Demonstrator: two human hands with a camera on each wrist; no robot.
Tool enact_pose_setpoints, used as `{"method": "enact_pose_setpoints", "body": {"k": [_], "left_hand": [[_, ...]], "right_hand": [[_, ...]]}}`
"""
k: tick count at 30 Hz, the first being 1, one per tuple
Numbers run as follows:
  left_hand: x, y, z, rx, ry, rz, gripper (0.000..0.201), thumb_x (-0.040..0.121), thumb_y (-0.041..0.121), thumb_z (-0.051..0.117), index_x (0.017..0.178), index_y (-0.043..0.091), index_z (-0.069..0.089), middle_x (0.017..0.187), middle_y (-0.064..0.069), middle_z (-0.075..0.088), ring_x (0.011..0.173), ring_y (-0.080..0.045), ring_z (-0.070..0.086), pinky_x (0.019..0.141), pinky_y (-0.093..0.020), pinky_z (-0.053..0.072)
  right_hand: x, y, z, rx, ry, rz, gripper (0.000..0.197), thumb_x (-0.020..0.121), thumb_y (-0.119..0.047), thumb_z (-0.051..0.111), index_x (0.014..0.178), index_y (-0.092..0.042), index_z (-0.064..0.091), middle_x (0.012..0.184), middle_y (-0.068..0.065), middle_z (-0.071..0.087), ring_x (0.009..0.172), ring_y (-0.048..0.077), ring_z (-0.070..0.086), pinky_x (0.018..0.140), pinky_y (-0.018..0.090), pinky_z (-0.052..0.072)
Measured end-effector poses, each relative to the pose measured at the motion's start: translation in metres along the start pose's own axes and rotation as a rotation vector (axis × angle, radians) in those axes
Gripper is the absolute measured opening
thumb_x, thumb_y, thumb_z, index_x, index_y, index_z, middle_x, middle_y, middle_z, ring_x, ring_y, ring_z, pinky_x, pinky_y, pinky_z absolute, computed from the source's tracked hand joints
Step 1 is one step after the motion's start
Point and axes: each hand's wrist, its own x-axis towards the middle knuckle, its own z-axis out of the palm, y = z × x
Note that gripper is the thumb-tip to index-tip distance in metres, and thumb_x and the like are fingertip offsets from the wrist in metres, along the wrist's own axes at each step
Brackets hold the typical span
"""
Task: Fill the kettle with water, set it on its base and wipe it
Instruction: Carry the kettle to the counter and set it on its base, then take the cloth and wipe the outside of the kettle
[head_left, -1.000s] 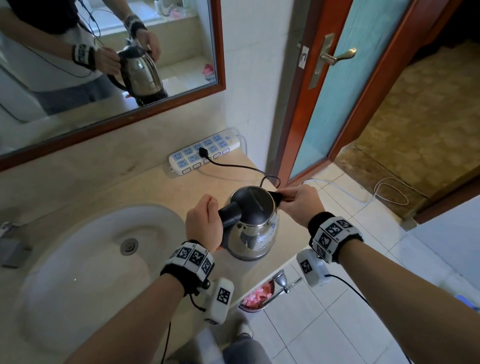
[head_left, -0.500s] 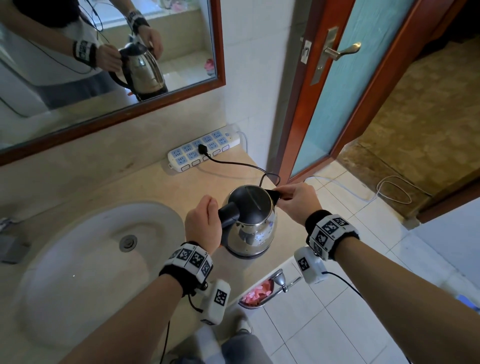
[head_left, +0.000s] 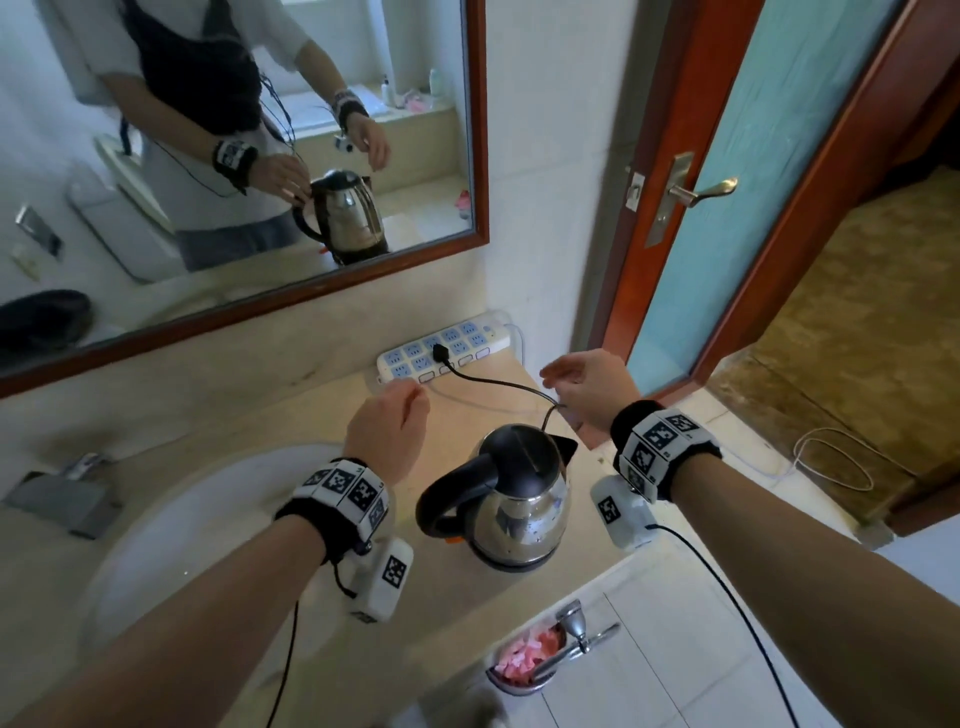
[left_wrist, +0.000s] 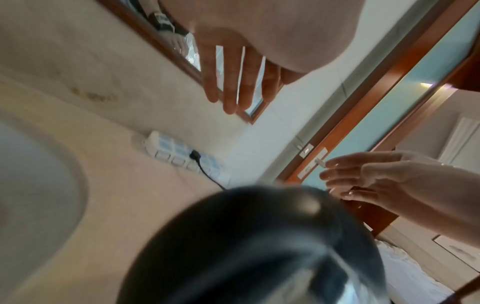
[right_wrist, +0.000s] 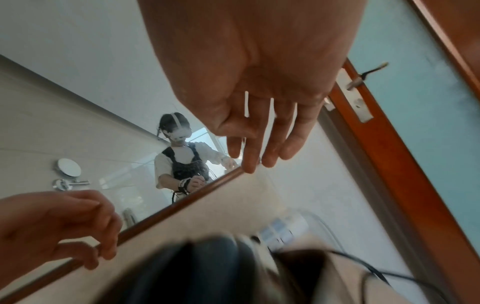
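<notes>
The steel kettle (head_left: 519, 509) with black lid and handle stands upright on its black base (head_left: 511, 565) on the beige counter, right of the sink. My left hand (head_left: 389, 426) hovers above and left of the kettle, fingers relaxed and empty. To the kettle's far right, over the counter corner, my right hand (head_left: 576, 384) hangs loose and holds nothing. Neither hand touches the kettle. In the left wrist view the black lid (left_wrist: 259, 246) fills the bottom, with my left fingers (left_wrist: 231, 82) hanging straight. The right wrist view shows the kettle (right_wrist: 207, 271) only as a dark blur.
A white power strip (head_left: 447, 348) lies against the wall, with the black cord (head_left: 498, 384) running to the base. The sink basin (head_left: 182, 519) and faucet (head_left: 67, 493) are at left, a mirror (head_left: 234, 156) above. The open door (head_left: 727, 182) is at right. A soap dish (head_left: 524, 662) hangs below the counter.
My left hand has let go of the handle and my right hand has left the spout; both have lifted away toward the wall. The kettle now stands alone on its base.
</notes>
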Motion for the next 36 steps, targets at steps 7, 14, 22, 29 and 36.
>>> {"method": "enact_pose_setpoints", "body": {"k": [7, 14, 22, 29, 36], "left_hand": [[0.061, 0.014, -0.103, 0.235, -0.029, -0.058, 0.015, 0.089, 0.021, 0.053, 0.102, 0.016, 0.06, 0.096, -0.003, 0.066, 0.09, -0.024, 0.061, 0.079, -0.033, 0.048], [0.089, 0.015, -0.238, 0.425, -0.034, -0.191, 0.048, 0.097, 0.034, 0.043, 0.14, 0.014, 0.039, 0.145, -0.013, 0.042, 0.131, -0.031, 0.041, 0.106, -0.04, 0.034], [0.003, -0.065, -0.357, 0.575, -0.031, -0.456, 0.064, 0.094, 0.047, 0.04, 0.149, 0.017, 0.023, 0.155, -0.011, 0.026, 0.142, -0.03, 0.024, 0.114, -0.044, 0.024], [-0.129, -0.139, -0.451, 0.554, 0.05, -0.751, 0.062, 0.095, 0.05, 0.034, 0.149, 0.022, 0.02, 0.156, -0.009, 0.025, 0.141, -0.03, 0.027, 0.114, -0.043, 0.025], [-0.268, -0.201, -0.512, 0.551, 0.056, -1.006, 0.063, 0.097, 0.043, 0.039, 0.15, 0.016, 0.019, 0.157, -0.012, 0.02, 0.144, -0.028, 0.018, 0.115, -0.041, 0.02]], "right_hand": [[0.049, -0.123, -0.035, -0.18, -0.058, -0.198, 0.03, 0.084, -0.011, 0.055, 0.108, -0.016, 0.073, 0.111, 0.003, 0.073, 0.105, 0.017, 0.067, 0.099, 0.025, 0.048], [0.075, -0.274, -0.037, -0.552, -0.132, -0.341, 0.052, 0.089, -0.038, 0.057, 0.139, -0.027, 0.048, 0.143, 0.002, 0.052, 0.129, 0.025, 0.05, 0.111, 0.036, 0.039], [0.032, -0.401, 0.096, -0.59, -0.277, -0.601, 0.057, 0.09, -0.047, 0.053, 0.143, -0.026, 0.043, 0.146, 0.006, 0.047, 0.135, 0.028, 0.042, 0.113, 0.039, 0.034], [-0.055, -0.496, 0.223, -0.613, -0.468, -0.839, 0.051, 0.092, -0.044, 0.051, 0.135, -0.017, 0.052, 0.136, 0.011, 0.055, 0.125, 0.031, 0.05, 0.106, 0.039, 0.041], [-0.167, -0.548, 0.342, -0.639, -0.641, -1.025, 0.052, 0.094, -0.044, 0.049, 0.138, -0.018, 0.049, 0.139, 0.009, 0.053, 0.128, 0.029, 0.048, 0.105, 0.034, 0.039]]}}
